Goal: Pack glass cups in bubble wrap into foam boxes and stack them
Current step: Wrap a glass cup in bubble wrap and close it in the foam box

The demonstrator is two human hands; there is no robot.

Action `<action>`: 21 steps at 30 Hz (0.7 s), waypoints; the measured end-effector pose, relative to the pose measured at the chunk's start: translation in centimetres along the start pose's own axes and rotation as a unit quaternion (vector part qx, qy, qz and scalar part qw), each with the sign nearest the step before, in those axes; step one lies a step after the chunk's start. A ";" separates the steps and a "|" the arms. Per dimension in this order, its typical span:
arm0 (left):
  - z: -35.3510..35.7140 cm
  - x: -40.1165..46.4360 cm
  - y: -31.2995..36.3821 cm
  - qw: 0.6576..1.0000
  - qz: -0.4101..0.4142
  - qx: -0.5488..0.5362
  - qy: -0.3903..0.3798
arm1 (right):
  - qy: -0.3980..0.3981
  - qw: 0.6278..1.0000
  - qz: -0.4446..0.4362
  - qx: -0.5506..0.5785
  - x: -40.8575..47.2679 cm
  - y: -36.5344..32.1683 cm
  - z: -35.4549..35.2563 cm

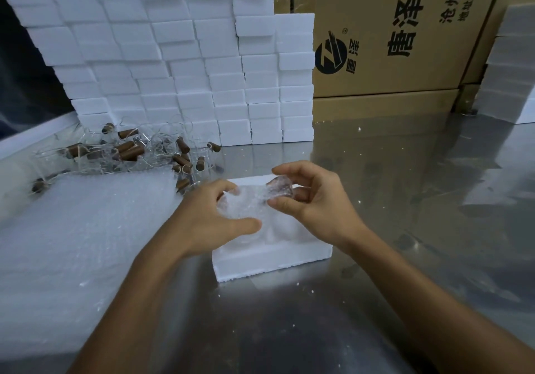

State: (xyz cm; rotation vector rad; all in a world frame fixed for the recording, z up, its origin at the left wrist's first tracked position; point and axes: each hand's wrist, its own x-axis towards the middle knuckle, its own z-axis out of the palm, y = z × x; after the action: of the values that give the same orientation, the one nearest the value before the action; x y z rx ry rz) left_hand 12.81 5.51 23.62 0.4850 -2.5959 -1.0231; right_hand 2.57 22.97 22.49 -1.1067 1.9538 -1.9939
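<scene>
Wrapping is being finished at frame centre: left hand (212,217) and right hand (311,200) are both gripping the bubble-wrapped cup (249,200) over the open foam box (272,253) (stacking comes later); seating it is calling for gentle pressing.

We see only two forearms and two hands of the person, entering from the bottom edge. Both arms are bare all the way to where the picture cuts them off, with no sleeve or cuff on either. The left hand (208,217) wears no glove, ring or band that we can make out, and the right hand (312,203) is bare likewise. The fingernails we can see are short and plain. Both wrists are uncovered.
</scene>
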 end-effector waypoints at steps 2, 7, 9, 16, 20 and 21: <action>0.0 0.0 -0.2 0.998 -0.018 0.060 -0.024 | -0.027 0.999 0.017 -0.032 0.1 0.3 -0.4; 0.9 0.3 -1.0 0.987 -0.033 0.148 -0.048 | -0.059 0.987 0.031 -0.149 0.1 1.6 -0.9; 1.5 0.5 -1.1 0.988 -0.019 0.148 -0.028 | -0.045 0.983 0.024 -0.178 0.2 2.3 -1.1; 3.8 0.9 -2.2 0.995 0.023 0.084 0.056 | 0.036 0.981 0.005 -0.191 0.3 4.3 -1.2; 4.8 0.3 -2.7 0.994 0.049 0.047 0.084 | 0.045 0.984 0.002 -0.173 0.2 4.6 -1.4; 4.9 0.1 -2.7 0.994 0.054 0.015 0.091 | 0.044 0.985 -0.002 -0.169 0.2 4.6 -1.4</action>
State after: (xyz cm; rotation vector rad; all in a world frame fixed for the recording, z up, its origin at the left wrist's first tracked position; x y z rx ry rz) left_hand 11.30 6.49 18.30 0.4203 -2.4500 -0.8623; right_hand -0.15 23.29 18.54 -1.1032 2.4025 -1.7824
